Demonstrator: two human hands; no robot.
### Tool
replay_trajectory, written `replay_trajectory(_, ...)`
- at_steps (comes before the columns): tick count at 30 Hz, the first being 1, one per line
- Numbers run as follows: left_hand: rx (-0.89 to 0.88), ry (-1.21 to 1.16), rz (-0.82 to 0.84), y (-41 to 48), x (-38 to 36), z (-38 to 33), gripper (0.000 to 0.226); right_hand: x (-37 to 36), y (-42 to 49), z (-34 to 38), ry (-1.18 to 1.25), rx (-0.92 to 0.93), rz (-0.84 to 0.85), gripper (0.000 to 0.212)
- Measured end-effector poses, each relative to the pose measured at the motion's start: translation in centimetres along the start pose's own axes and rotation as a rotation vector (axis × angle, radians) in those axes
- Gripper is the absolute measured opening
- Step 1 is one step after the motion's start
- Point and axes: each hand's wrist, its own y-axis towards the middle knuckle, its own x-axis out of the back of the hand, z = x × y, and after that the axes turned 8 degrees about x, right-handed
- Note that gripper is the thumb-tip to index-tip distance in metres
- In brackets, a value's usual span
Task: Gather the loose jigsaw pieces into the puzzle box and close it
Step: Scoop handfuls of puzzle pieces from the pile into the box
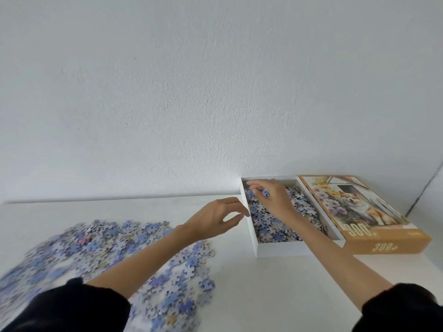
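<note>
A big spread of loose blue and lilac jigsaw pieces (100,250) lies on the white table at the left. The white puzzle box base (275,249) stands open at the right, partly filled with pieces. My right hand (271,196) hovers over the far end of the box, with a few pieces pinched under its fingers. My left hand (215,218) floats just left of the box wall, its fingers apart and nothing in them. The orange box lid (374,236), with a dog picture and "300", lies face up right of the base.
The white table (251,295) runs up to a plain white wall (215,92) right behind the box. A dark line marks a corner (424,188) at the far right. Black sleeves cover both forearms near the bottom edge.
</note>
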Motion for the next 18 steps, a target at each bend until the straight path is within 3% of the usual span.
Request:
replay_trajectory(13,0.159,0.043,0.026,-15.6,8.2,5.8,0.030,-12.2,0.6,12.6,0.139,0.021,0.182,0.025)
replay_trajectory(16,0.243,0.107,0.034,-19.7,9.7,9.2,0.037,-15.1,-0.2,14.9,0.125,-0.025,0.332,0.038)
replay_trajectory(18,0.304,0.151,0.023,-22.4,10.5,11.8,0.046,-17.0,-0.6,16.0,0.111,-0.090,0.486,0.061)
